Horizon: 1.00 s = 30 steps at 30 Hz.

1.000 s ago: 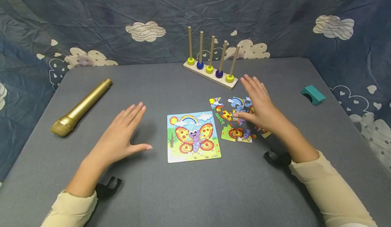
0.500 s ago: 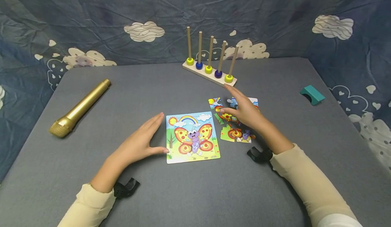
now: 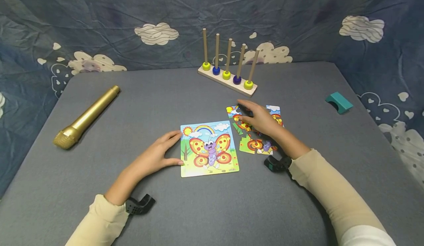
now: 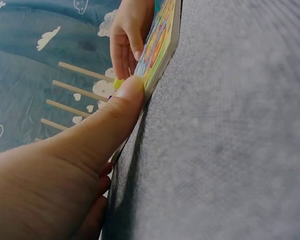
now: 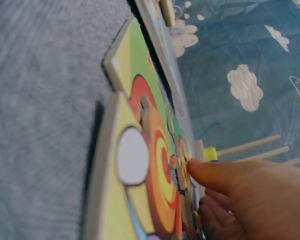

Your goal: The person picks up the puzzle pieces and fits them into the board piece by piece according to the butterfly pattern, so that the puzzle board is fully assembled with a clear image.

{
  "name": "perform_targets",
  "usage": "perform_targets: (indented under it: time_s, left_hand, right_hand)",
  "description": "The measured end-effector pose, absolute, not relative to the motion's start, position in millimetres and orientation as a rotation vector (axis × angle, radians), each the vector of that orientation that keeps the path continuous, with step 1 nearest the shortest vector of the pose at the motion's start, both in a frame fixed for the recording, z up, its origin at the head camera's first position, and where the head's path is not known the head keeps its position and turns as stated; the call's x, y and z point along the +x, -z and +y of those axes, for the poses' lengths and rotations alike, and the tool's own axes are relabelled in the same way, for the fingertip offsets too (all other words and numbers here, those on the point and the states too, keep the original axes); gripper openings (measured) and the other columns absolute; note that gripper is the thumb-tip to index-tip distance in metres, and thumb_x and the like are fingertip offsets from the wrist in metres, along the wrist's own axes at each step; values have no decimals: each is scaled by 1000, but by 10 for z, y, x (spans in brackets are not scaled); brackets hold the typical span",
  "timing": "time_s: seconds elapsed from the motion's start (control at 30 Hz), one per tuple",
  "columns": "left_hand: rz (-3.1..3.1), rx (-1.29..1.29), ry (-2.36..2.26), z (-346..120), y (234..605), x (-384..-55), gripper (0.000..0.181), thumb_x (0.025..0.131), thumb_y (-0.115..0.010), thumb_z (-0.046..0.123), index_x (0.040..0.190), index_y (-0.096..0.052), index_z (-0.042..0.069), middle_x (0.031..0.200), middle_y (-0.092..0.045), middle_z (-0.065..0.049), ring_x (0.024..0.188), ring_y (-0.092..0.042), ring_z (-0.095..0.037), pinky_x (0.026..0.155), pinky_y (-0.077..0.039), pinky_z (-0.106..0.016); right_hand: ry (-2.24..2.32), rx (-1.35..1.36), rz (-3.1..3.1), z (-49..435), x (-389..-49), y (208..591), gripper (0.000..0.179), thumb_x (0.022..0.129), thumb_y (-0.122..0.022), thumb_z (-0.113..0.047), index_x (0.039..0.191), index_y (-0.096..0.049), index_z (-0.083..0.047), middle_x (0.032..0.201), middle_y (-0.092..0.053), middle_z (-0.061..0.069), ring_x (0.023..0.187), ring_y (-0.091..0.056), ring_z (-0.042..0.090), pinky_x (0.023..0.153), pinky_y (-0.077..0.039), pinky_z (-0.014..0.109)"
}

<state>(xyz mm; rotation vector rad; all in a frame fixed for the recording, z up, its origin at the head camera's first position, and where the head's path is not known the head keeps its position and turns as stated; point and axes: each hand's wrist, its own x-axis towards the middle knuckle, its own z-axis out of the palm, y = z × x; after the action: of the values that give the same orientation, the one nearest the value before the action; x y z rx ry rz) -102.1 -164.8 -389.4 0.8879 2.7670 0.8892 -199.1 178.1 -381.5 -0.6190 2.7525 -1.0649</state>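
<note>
Settling left hand [image 3: 150,157] against butterfly board [image 3: 210,149], lowering right hand [image 3: 263,120] over puzzle pieces [image 3: 254,144] — with relaxed fingers — making both reachable.

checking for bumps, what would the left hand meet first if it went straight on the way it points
Most likely the butterfly board: the left hand lies at its edge, thumb seemingly touching it, though exact contact is unclear.
</note>
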Motion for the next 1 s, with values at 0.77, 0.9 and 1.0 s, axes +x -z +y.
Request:
perform_targets:
  time_s: [0.77, 0.9, 1.0]
  left_hand:
    - [2769, 853, -874, -1654, 3913, -1022, 82, 73, -73, 38, 137, -36, 3, 137, -34, -12, 125, -32, -28, 97, -30, -45]
    - [2764, 848, -870, -1650, 3909, -1023, 82, 73, -73, 38, 137, -35, 3, 138, -33, -12, 125, -31, -29, 97, -30, -46]
    - [2764, 847, -872, -1650, 3909, -1026, 82, 73, -73, 38, 137, -35, 3, 138, -33, -12, 125, -31, -29, 97, -30, -46]
  right_hand:
    - [1073, -637, 2784, 1763, -2035, 3799, 44, 86, -62, -15, 126, -51, -3, 124, -46, 14, 115, -43, 32, 93, -34, 47]
    - [1142, -653, 2798, 1736, -1972, 3706, 45, 86, -62, -20, 127, -51, -4, 123, -46, 12, 111, -46, 30, 89, -39, 45]
    - [1187, -719, 2815, 1656, -1884, 3596, 45, 85, -63, -20, 126, -52, -5, 123, -46, 10, 110, -47, 30, 88, -40, 44]
